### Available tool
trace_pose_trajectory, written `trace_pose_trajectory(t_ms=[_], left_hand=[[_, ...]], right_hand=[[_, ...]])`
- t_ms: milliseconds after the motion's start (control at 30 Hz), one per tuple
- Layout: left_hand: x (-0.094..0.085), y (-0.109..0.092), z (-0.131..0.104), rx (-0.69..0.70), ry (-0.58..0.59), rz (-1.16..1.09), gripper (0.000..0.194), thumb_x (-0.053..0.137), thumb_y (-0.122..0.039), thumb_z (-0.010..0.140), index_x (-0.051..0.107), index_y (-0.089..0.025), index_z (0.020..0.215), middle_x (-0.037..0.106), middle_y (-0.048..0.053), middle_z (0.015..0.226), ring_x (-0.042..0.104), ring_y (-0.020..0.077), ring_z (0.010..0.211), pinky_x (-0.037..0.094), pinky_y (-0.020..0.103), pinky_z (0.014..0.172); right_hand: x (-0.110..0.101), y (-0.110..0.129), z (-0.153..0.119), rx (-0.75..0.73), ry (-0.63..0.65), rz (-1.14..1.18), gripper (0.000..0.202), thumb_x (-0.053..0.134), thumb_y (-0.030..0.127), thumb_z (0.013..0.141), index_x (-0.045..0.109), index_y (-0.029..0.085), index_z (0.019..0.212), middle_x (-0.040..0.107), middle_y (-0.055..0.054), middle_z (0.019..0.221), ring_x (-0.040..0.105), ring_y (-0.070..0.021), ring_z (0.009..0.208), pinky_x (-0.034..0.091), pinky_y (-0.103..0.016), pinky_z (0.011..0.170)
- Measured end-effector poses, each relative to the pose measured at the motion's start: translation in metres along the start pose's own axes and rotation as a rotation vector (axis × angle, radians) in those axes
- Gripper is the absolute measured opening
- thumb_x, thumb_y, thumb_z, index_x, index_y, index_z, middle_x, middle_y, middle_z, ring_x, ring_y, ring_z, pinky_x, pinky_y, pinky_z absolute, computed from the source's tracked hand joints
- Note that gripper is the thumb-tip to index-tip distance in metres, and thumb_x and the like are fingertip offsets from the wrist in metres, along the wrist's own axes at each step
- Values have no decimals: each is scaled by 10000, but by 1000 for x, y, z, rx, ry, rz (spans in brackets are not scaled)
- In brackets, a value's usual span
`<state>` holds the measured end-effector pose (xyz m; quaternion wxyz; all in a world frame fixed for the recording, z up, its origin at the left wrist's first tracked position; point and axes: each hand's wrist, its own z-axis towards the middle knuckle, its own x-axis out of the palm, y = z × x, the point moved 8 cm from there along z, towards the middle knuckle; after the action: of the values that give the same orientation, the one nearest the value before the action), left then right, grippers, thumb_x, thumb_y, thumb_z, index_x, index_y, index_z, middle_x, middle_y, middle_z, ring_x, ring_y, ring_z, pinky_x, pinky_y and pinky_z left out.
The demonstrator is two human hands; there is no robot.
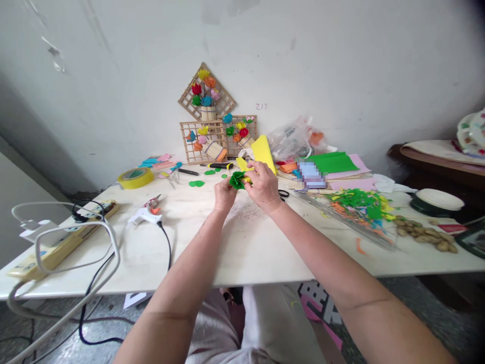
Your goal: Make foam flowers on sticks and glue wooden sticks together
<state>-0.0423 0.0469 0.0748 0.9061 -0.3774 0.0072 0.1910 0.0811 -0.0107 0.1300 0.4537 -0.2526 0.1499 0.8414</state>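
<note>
Green ruffled flower of thin, crepe-like paper sits between our two hands, raised over the whitish, smooth-topped surface. We judge it to be very light and soft – springy at the frilled edge, easily crushed or torn, and not slippery to bare skin. We would take hold low, at the gathered base, with a gentle pinch, and leave the open ruffles untouched; a hard squeeze there would likely flatten the folds.

Our hands are close together, both clamped on the flower. The left hand grips from just left of it and below, its fingertips mostly hidden behind the green folds. The right hand comes in from the right, thumb and fingers pinching at the flower's right side. A small yellow paper piece shows there, touching the green – whether it is joined to the flower, we cannot tell.

Just beyond the flower to the right stands a folded bright yellow paper sheet. Flat green rounded paper cutouts lie left of the flower, and farther left and nearer to us rests a white glue gun with an orange trigger.
</note>
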Motion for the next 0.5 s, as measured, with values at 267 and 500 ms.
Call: trace_pose_trajectory(t_ms=[267,500], left_hand=[[2,7,0,-47,2,-56,123,564,-218,627,517,-168,525,441,-46,478,391,82,487,326,196,498],[2,9,1,-95,-2,-129,148,608,-264,625,545,-169,531,524,-31,487,450,94,490,359,198,497]], right_hand=[[2,-4,0,21,26,84,137,519,177,769,635,164,841,579,-124,1075,514,-236,1012,403,-340,858],[-2,-2,-4,6,11,166,225,512,208,765,610,146,959,563,-141,1068,507,-241,1042,410,-354,895]])
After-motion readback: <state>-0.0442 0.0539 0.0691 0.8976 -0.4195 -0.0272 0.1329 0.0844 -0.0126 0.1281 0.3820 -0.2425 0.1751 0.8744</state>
